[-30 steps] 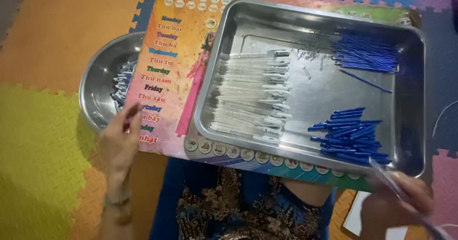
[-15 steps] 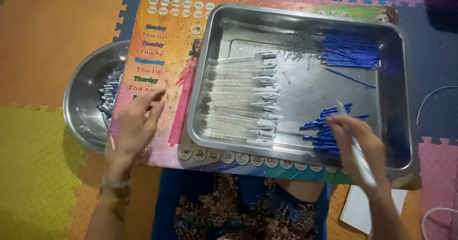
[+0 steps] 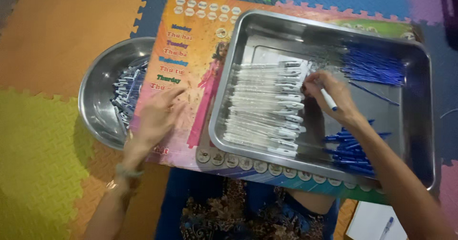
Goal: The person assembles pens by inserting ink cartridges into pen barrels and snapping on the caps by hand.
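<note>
A rectangular steel tray (image 3: 420,125) lies on a colourful printed board (image 3: 191,44) across my lap. Inside it is a stack of clear pen barrels (image 3: 265,109) on the left, blue pen refills (image 3: 372,66) at the top right and another blue pile (image 3: 350,149) at the bottom. My right hand (image 3: 329,94) reaches into the tray beside the barrels, closed on a white pen with a blue tip (image 3: 329,99). My left hand (image 3: 157,118) rests flat on the board, fingers apart, next to a round steel bowl (image 3: 98,101) holding finished pens (image 3: 126,92).
Foam puzzle mats in orange, yellow, green, blue and pink cover the floor around me. A white sheet with a pen (image 3: 377,223) lies at the bottom right. My patterned clothing shows under the board.
My right hand has moved from the blue pile at the lower right up and left to the barrel stack, still holding a pen. My left hand slid slightly right on the board.
</note>
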